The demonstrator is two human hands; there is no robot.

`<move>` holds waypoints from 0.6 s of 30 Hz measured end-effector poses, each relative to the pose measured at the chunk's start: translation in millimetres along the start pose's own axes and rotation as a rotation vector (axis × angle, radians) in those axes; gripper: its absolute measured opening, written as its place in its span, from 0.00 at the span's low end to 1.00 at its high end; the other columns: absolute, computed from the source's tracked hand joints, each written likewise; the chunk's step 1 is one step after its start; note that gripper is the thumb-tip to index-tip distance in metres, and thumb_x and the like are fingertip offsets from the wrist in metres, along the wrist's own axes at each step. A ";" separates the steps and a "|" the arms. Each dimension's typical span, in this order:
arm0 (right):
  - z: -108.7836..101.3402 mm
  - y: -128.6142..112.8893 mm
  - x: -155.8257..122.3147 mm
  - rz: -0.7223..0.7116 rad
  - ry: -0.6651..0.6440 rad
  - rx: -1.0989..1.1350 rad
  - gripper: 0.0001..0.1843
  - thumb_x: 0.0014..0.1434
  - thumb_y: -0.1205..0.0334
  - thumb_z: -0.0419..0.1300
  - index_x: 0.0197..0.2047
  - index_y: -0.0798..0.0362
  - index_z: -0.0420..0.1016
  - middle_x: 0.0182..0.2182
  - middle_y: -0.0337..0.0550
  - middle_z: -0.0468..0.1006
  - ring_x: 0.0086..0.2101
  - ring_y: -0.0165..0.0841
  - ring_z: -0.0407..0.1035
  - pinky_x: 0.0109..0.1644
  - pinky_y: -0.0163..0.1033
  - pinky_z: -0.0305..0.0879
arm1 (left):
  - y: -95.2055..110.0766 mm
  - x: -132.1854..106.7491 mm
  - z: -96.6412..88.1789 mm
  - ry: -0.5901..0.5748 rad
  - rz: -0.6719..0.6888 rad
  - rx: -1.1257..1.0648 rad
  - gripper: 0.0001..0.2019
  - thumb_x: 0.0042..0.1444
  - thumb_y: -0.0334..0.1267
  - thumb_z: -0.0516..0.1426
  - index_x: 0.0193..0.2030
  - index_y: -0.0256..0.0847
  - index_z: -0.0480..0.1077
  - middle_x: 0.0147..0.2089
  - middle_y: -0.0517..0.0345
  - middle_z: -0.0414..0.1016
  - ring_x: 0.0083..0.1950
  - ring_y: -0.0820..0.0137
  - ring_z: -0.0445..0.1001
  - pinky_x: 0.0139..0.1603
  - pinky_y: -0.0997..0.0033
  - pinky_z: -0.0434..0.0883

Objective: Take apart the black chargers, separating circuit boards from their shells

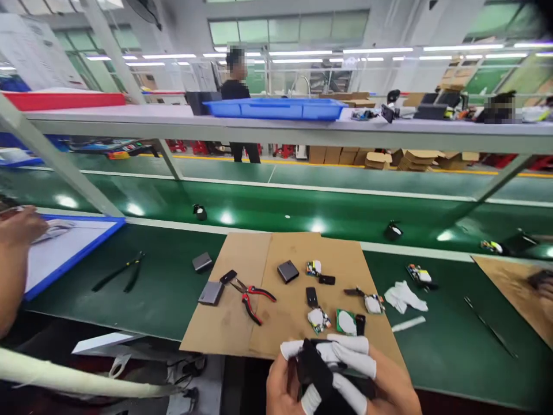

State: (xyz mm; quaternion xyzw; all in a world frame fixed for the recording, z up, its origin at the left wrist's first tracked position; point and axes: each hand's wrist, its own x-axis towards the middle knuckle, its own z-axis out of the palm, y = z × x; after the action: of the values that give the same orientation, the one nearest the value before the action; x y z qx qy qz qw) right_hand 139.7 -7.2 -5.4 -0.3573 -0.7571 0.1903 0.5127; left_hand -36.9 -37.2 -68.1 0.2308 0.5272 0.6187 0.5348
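Note:
At the bottom edge, my left hand point(283, 383) and my right hand point(382, 377) close together around a black object point(317, 369); white finger cots cover several fingertips. The fingers hide much of it, so its exact kind is unclear. Just beyond them on a cardboard sheet point(263, 253) lie a circuit board point(345, 320) with a white blob, another such board point(318, 319), and a third point(374, 303). Long-nose pliers point(253, 298) with red-and-black handles rest to the left. Grey box-shaped housings point(287, 271) lie farther back and left.
Cutting pliers point(123, 274) lie on the green bench at left, beside a blue-edged tray point(73, 259) and another person's arm point(12, 253). At right are a crumpled white cloth point(405, 296), tweezers point(490, 327) and another person's hand point(545, 285). A shelf point(276, 131) spans the back.

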 end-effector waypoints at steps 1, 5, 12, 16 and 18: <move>-2.7 -2.3 4.9 -0.002 -0.016 -0.020 0.23 0.64 0.70 0.69 0.62 0.45 0.82 0.53 0.50 0.87 0.50 0.44 0.85 0.53 0.40 0.84 | 5.1 -1.3 2.2 -0.032 0.021 0.016 0.35 0.31 0.50 0.82 0.47 0.40 0.81 0.47 0.44 0.86 0.55 0.49 0.86 0.57 0.60 0.84; -9.1 2.9 4.4 0.129 -0.028 -0.039 0.28 0.65 0.68 0.71 0.67 0.43 0.78 0.61 0.51 0.83 0.60 0.47 0.79 0.63 0.51 0.80 | 27.3 -2.0 16.9 -0.250 0.028 0.021 0.26 0.42 0.44 0.79 0.46 0.41 0.79 0.47 0.51 0.84 0.52 0.58 0.85 0.56 0.64 0.83; 2.8 2.3 -11.8 0.444 0.022 0.314 0.25 0.62 0.68 0.73 0.60 0.40 0.84 0.63 0.48 0.81 0.63 0.46 0.76 0.66 0.52 0.78 | 39.2 -4.8 25.0 -0.342 0.025 -0.037 0.20 0.49 0.39 0.77 0.45 0.42 0.77 0.45 0.57 0.82 0.49 0.67 0.83 0.54 0.71 0.80; 20.6 -5.4 -1.2 0.813 0.328 0.719 0.22 0.60 0.56 0.77 0.57 0.43 0.84 0.56 0.46 0.86 0.54 0.41 0.83 0.59 0.45 0.82 | 41.9 -8.0 24.0 -0.350 0.123 -0.043 0.29 0.48 0.40 0.78 0.54 0.43 0.74 0.45 0.55 0.82 0.41 0.68 0.82 0.45 0.71 0.81; 27.9 -8.8 6.2 0.971 0.506 0.912 0.20 0.60 0.50 0.77 0.54 0.44 0.85 0.54 0.44 0.87 0.51 0.39 0.83 0.57 0.44 0.83 | 44.5 -7.2 22.8 -0.345 0.188 -0.034 0.29 0.54 0.42 0.75 0.59 0.44 0.72 0.43 0.54 0.82 0.39 0.68 0.82 0.45 0.70 0.81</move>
State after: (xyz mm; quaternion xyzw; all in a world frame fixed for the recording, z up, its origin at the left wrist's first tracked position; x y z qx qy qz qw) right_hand 109.9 -6.4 -6.8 -0.4371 -0.2152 0.6063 0.6285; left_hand -33.9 -28.8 -18.3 0.3725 0.3932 0.6259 0.5612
